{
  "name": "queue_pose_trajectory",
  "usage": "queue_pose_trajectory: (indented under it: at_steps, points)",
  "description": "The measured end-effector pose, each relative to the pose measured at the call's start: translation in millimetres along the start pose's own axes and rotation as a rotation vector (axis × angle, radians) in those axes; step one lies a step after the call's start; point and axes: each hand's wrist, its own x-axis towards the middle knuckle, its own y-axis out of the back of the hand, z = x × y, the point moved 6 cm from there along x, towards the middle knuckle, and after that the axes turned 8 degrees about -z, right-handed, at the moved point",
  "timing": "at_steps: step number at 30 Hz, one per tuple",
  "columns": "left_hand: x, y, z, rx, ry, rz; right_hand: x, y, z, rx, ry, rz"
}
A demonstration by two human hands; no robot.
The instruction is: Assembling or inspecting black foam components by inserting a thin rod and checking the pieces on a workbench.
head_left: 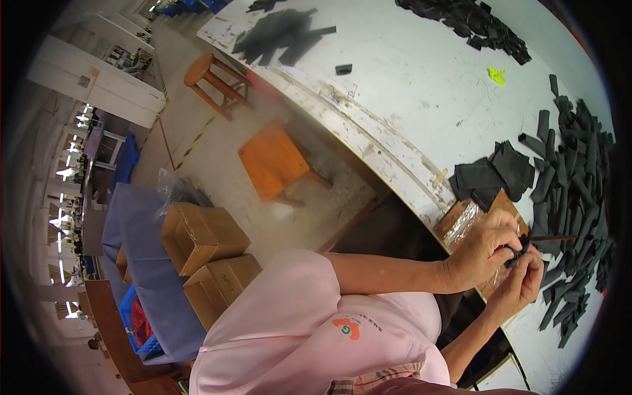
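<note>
At far left, two open cardboard boxes sit beside a blue cloth, with a square orange stool on the floor to their right. A seated worker in a pale pink garment bends over a white table. The left forearm reaches in almost level across the lap, and the left hand, back turned up, wrist slightly bent, curls its fingers inward, thumb and fingertips pinching a small black piece. That piece is at the table's near edge, between the two hands; its long axis appears to slant from upper right to lower left, though fingers cover much of it. The right hand comes up from below on a steeply angled forearm, its fingers bent and their tips closed on the same piece from the lower right. From the fingertips a thin dark rod points right, nearly level; whether it passes through the piece cannot be told. Beneath the hands lies crinkled clear plastic; just above them are flat black patches. At far right, slim black tubes lie heaped, many pointing up and down the frame.
</note>
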Motion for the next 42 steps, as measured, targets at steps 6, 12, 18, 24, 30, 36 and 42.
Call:
queue_pose_trajectory:
  at_steps: [6,12,18,24,30,36,42]
  points:
    - [3.8,-17.2,-31.5,-0.616,0.370,-0.131,-1.4,8.0,24.4,0.263,-0.223,-0.069]
    - [6.7,-29.9,-15.5,-1.095,0.724,-0.342,-2.1,8.3,37.2,0.667,-0.354,-0.200]
    - [15.0,-51.1,41.0,-1.672,0.613,-0.927,2.4,23.0,-0.1,0.620,-0.188,-0.134]
    - [69.3,-64.2,27.4,-1.609,0.605,-0.563,65.2,51.0,-31.4,0.154,-0.112,0.035]
    - [62.5,-68.9,-42.8,-1.529,0.777,-0.338,60.9,38.1,48.0,0.458,-0.374,-0.245]
    - [55.6,-55.1,-47.3,-1.507,0.828,-0.310,63.6,13.9,34.9,0.438,-0.457,-0.149]
    - [64.9,-52.1,-33.6,-2.089,0.777,-0.276,90.2,7.8,15.4,0.475,-0.444,-0.407]
